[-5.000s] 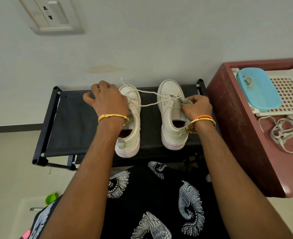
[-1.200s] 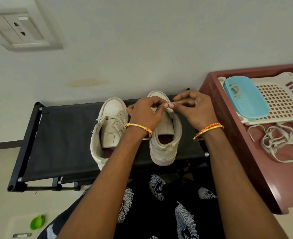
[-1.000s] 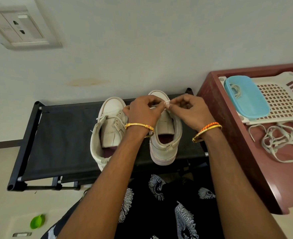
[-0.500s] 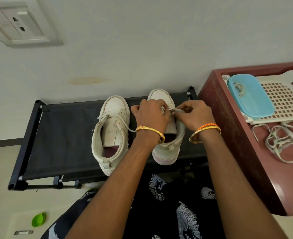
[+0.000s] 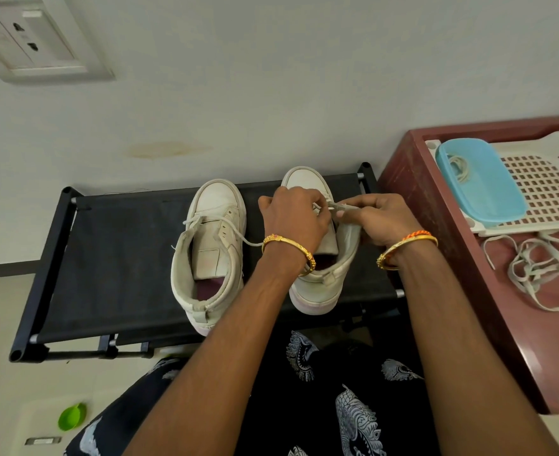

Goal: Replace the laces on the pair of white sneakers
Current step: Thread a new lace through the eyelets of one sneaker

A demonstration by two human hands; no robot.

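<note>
1. Two white sneakers stand side by side on a black fabric shoe rack (image 5: 113,258), with toes toward the wall.
2. The left sneaker (image 5: 210,248) is untouched; a loose lace (image 5: 238,236) runs across its tongue toward the left wrist.
3. The left hand (image 5: 296,218) is over the right sneaker (image 5: 317,278), fingers curled, pinching a lace end near the eyelets.
4. The right hand (image 5: 381,218) pinches the lace (image 5: 339,206) from the other side, touching the left hand's fingertips.
5. On the red-brown desk (image 5: 469,291) at the right lie a white perforated tray (image 5: 548,182), a blue container (image 5: 478,182) on the tray, and a heap of laces (image 5: 541,268).
</note>
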